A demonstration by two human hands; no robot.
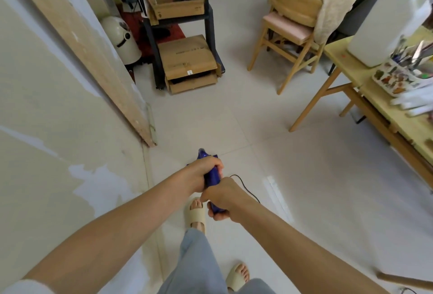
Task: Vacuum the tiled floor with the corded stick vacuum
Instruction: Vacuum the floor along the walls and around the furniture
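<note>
Left hand [203,175] fingers clenched round upper blue vacuum handle [212,177], right hand [221,196] gripping its lower end, black cord [246,187] trailing right, vacuum over tiled floor [234,115] by the wall edge, 2 sandalled feet below, wooden chair [290,36] far right.

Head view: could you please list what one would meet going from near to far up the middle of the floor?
Far slipper → right hand → left hand, both gripping the blue vacuum handle → bare floor tiles → cardboard boxes on the black rack.
</note>
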